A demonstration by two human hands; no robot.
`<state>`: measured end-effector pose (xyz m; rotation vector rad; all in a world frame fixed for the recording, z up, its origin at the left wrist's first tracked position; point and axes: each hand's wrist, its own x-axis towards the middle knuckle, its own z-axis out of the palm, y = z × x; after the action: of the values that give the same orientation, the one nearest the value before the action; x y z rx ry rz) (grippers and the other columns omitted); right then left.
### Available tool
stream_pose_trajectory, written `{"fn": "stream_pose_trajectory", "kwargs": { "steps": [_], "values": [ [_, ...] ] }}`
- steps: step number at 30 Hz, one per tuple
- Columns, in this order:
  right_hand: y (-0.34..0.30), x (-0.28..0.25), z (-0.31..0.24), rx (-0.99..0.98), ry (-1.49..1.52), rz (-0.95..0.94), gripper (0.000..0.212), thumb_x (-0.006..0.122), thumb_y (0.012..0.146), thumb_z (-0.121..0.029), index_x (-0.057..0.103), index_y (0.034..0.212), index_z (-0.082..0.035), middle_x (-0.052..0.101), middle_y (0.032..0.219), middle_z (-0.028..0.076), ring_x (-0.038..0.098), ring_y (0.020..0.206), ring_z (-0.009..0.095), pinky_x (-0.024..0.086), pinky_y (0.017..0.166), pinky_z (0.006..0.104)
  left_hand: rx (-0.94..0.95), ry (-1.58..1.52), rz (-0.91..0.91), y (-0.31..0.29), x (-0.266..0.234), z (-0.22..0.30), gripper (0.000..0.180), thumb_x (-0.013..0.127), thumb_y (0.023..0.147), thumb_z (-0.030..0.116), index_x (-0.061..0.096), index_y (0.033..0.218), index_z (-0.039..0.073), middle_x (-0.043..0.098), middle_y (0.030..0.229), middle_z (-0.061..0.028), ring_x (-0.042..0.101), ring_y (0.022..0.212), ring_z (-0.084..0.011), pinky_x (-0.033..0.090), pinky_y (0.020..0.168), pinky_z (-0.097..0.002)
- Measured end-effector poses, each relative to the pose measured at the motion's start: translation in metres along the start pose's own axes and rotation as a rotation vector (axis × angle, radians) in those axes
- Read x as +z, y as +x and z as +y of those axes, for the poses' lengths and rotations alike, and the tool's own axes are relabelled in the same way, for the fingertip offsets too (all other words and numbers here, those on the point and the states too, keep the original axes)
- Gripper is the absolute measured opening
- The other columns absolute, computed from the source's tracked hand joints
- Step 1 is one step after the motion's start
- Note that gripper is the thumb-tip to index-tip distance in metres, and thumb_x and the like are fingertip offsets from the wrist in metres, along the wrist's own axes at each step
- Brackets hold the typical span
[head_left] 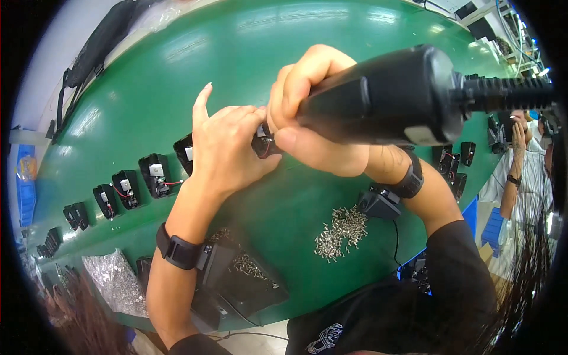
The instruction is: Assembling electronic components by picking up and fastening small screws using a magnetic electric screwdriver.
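Glossy green tabletop [160, 77], light streaking across its far side. Left hand [228, 142] curls round a small black plastic housing with a red wire [261, 146], one finger raised; the housing sits between both hands, partly covered. Right hand [322, 152] wraps a chunky, smooth black plastic power tool [378, 97], ribbed cable sleeve behind; tip hidden. Best handling, I judge: brace the housing, keep the tool square to it, wire clear. Nearer the body, a loose heap of shiny silver metal screws [340, 234]; leftward, a row of open, boxy black housings [157, 173].
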<state>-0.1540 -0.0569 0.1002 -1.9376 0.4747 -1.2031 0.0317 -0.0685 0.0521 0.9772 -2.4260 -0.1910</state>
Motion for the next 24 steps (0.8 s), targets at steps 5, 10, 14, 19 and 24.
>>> {"fn": "stream_pose_trajectory", "kwargs": {
  "steps": [5, 10, 14, 19, 24],
  "values": [
    [-0.004, 0.004, 0.011, 0.020, 0.126, 0.039, 0.031, 0.064, 0.076, 0.010, 0.043, 0.093, -0.006, 0.055, 0.076, 0.005, 0.055, 0.067, 0.014, 0.049, 0.065, 0.0301, -0.005, -0.023, 0.017, -0.002, 0.003, -0.001, 0.041, 0.078, 0.058, 0.026, 0.070, 0.095, 0.010, 0.071, 0.087, -0.0027, 0.067, 0.086, -0.0203, 0.025, 0.111, -0.0579],
    [-0.012, 0.011, 0.015, 0.001, 0.257, 0.179, 0.028, 0.065, 0.080, 0.007, 0.044, 0.093, -0.006, 0.057, 0.078, 0.006, 0.055, 0.072, 0.013, 0.049, 0.069, 0.0299, -0.016, 0.038, -0.023, -0.005, 0.001, 0.006, 0.045, 0.082, 0.055, 0.026, 0.070, 0.095, 0.013, 0.070, 0.087, -0.0017, 0.067, 0.088, -0.0205, 0.024, 0.112, -0.0566],
    [-0.012, 0.012, 0.008, 0.081, 0.246, 0.315, 0.024, 0.070, 0.080, 0.002, 0.052, 0.094, -0.005, 0.060, 0.084, 0.003, 0.056, 0.076, 0.010, 0.048, 0.069, 0.0267, -0.050, 0.071, -0.049, -0.008, -0.006, 0.014, 0.045, 0.085, 0.054, 0.028, 0.068, 0.094, 0.014, 0.070, 0.090, -0.0019, 0.066, 0.093, -0.0214, 0.024, 0.112, -0.0561],
    [-0.018, 0.019, -0.028, -0.013, 0.095, 0.518, 0.036, 0.074, 0.079, 0.002, 0.056, 0.109, -0.003, 0.063, 0.077, 0.002, 0.059, 0.069, 0.007, 0.047, 0.060, 0.0220, -0.095, 0.148, -0.053, -0.009, -0.013, 0.022, 0.054, 0.087, 0.055, 0.031, 0.068, 0.102, 0.014, 0.070, 0.102, -0.0041, 0.063, 0.107, -0.0234, 0.023, 0.112, -0.0574],
    [-0.096, -0.017, -0.099, 0.008, 0.121, 0.429, 0.045, 0.074, 0.078, 0.000, 0.050, 0.116, -0.001, 0.057, 0.070, 0.001, 0.053, 0.061, 0.007, 0.042, 0.055, 0.0216, -0.146, 0.261, 0.133, -0.034, -0.031, 0.078, 0.057, 0.081, 0.069, 0.026, 0.062, 0.120, 0.007, 0.066, 0.114, -0.0089, 0.058, 0.113, -0.0330, 0.034, 0.104, -0.0547]
  ]
}}
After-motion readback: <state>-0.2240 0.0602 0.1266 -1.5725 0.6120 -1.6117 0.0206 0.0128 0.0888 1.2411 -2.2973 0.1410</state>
